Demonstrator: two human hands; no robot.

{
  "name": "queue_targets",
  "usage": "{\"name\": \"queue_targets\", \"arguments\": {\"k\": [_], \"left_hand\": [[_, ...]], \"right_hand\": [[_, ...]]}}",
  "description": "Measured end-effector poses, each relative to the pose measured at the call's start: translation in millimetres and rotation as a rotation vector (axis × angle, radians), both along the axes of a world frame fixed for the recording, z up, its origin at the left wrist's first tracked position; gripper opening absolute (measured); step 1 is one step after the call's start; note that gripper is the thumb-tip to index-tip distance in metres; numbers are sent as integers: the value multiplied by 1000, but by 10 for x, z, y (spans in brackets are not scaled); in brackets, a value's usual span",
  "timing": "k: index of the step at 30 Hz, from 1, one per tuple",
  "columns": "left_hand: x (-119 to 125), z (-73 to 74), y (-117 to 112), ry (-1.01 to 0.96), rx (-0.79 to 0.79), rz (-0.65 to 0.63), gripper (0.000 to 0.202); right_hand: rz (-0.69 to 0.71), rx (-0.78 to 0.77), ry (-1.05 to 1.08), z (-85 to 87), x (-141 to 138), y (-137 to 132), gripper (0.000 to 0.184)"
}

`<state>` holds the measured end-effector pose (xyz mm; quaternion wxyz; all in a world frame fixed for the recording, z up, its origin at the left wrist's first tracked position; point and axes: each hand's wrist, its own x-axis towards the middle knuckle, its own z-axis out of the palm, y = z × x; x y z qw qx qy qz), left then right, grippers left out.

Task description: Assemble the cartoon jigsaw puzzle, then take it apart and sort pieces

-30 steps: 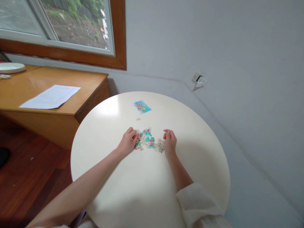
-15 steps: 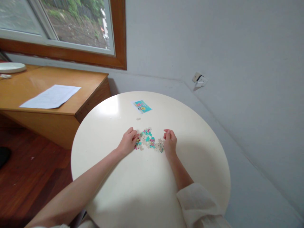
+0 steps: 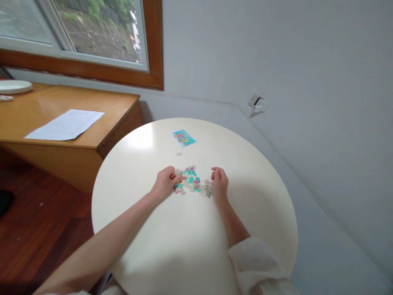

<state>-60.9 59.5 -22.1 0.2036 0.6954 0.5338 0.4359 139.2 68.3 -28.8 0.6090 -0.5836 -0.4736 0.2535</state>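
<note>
A small heap of loose jigsaw pieces [image 3: 193, 183], teal, pink and pale, lies near the middle of a round cream table [image 3: 172, 241]. My left hand [image 3: 166, 182] rests at the heap's left edge, fingers curled, with its fingertips reaching into the pieces. My right hand [image 3: 219, 182] sits at the heap's right edge with fingers curled in; whether it holds a piece is hidden. One stray pale piece [image 3: 178, 154] lies apart, farther back. A small teal picture card [image 3: 183, 137] lies near the table's far edge.
A wooden desk [image 3: 101, 135] stands to the left under a window, with a sheet of paper [image 3: 66, 124] and a white plate [image 3: 14, 87] on it. A grey wall with a socket [image 3: 258, 103] runs close behind and to the right. Dark wooden floor lies at left.
My left hand's fingers have stretched a little to the right, farther into the heap. My right hand has stayed put.
</note>
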Motion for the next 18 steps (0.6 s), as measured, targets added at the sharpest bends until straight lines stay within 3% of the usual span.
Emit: {"name": "queue_targets", "arguments": {"k": [13, 18], "left_hand": [[-14, 25, 3, 24, 23, 31, 42], [-33, 79, 193, 106, 93, 25, 25]], "right_hand": [[9, -23, 18, 3, 1, -2, 30], [12, -25, 24, -1, -5, 1, 31]]}}
